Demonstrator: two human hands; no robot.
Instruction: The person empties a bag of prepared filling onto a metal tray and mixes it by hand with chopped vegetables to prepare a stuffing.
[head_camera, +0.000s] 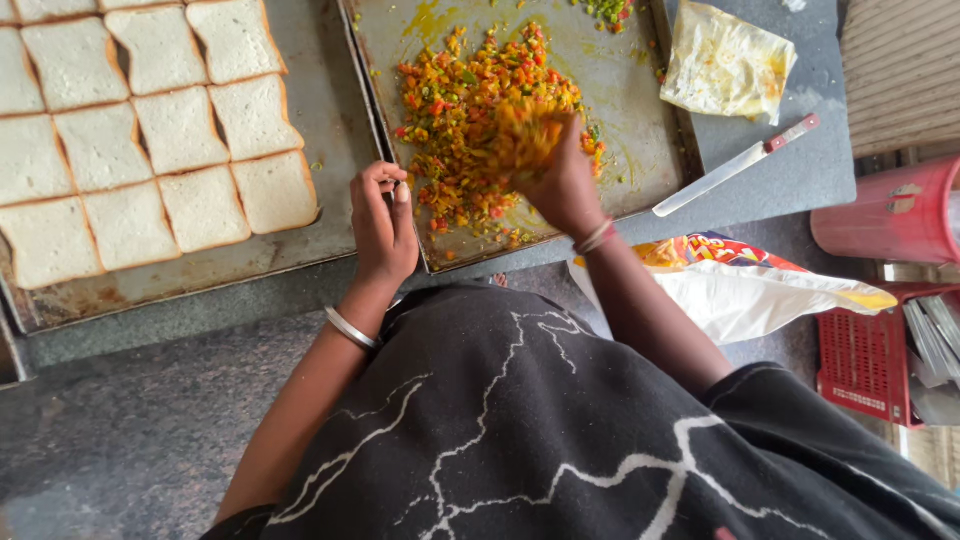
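A metal tray (640, 150) in front of me holds a heap of chopped vegetable mix (470, 110), yellow, orange, red and green. My right hand (555, 175) is over the heap, fingers closed on a blurred handful of the mix. My left hand (383, 222) rests at the tray's left front edge with fingers curled, holding nothing that I can see. To the left, a second metal tray (330, 130) carries several white bread slices (180, 130) laid in rows.
A knife (735, 165) with a red-and-white handle lies on the grey counter (810, 160) right of the tray, near a crumpled greasy wrapper (725, 65). A plastic bag (745, 285), a red bucket (885, 210) and a red crate (860, 365) stand lower right.
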